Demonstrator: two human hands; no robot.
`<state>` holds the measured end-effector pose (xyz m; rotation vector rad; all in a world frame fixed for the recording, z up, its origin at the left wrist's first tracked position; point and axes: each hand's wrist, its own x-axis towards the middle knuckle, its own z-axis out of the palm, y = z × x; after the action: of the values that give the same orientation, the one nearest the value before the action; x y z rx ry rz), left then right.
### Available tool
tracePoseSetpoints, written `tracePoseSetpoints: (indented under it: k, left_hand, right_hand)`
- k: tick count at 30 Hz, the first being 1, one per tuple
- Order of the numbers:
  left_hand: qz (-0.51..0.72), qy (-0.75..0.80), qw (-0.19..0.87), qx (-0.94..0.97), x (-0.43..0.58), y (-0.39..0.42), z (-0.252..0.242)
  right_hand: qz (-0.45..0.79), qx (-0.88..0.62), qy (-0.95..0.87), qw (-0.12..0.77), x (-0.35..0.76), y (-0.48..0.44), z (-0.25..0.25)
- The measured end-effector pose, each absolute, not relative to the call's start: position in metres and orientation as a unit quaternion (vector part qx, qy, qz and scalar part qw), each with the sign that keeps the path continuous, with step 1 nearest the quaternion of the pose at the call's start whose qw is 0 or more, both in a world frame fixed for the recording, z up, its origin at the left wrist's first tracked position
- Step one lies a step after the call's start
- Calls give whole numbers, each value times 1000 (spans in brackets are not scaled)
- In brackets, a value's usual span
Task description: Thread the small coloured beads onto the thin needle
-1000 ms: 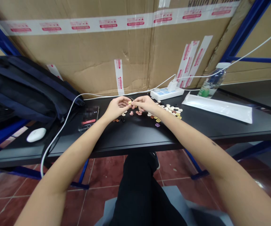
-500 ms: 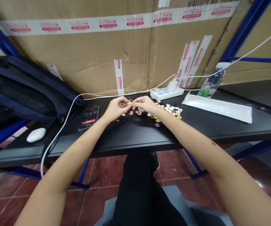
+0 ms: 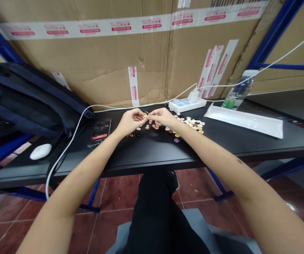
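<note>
Both my hands meet above the black tabletop (image 3: 152,151). My left hand (image 3: 131,121) pinches a small yellow button-like piece (image 3: 145,116) with dark marks or holes between thumb and fingers. In my right hand (image 3: 163,117), closed and touching the left fingertips, is a thin pointed metal tool (image 3: 146,112); its exact kind is too small to make out. Under and beside the hands lie loose button-like pieces: pink ones (image 3: 155,127), a purple one (image 3: 176,140), and a pile of mostly white ones (image 3: 193,122) partly behind my right forearm.
A white power strip (image 3: 187,104) with a plugged-in cable stands at the back. To its right are a flat white packet (image 3: 244,121) and a water bottle (image 3: 239,91). At left lie a phone (image 3: 99,132), a white case (image 3: 41,151) and a dark backpack (image 3: 32,98).
</note>
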<state>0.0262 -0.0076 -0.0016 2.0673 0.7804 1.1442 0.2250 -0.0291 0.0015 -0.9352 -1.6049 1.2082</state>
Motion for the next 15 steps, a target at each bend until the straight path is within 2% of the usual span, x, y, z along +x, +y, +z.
tracePoseSetpoints:
  k: [15]
  left_hand:
    - [434, 298, 316, 789, 26, -8, -1]
  right_hand:
    - [493, -372, -645, 450, 224, -29, 1]
